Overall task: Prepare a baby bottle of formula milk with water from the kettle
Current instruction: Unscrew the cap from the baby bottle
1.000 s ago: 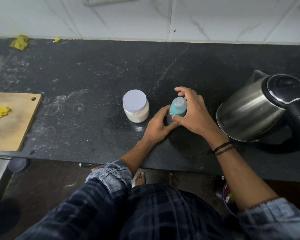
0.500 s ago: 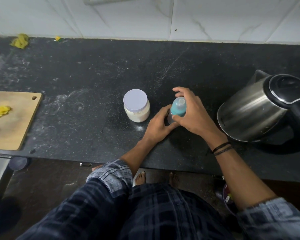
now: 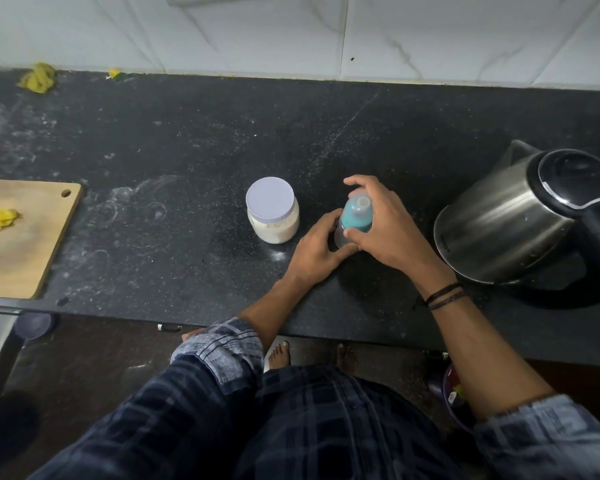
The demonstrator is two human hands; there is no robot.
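A small baby bottle [image 3: 356, 216] with a teal collar and clear teat stands upright on the black counter [image 3: 187, 150]. My left hand [image 3: 317, 252] wraps its lower body from the left. My right hand [image 3: 387, 230] grips the teal top from the right, thumb in front and fingers curled over the back. The bottle's base is hidden by my fingers. A jar of white formula powder [image 3: 272, 211] with a pale lid on stands just left of the bottle. A steel kettle [image 3: 520, 216] with a black lid and handle sits to the right.
A wooden cutting board [image 3: 28, 237] with a yellow scrap lies at the counter's left front edge. Yellow scraps [image 3: 37, 77] rest by the white tiled wall. The counter's front edge runs just below my wrists.
My right hand has shifted slightly around the bottle's top, its fingers curling further over the cap. Bottle, jar and kettle stay in place.
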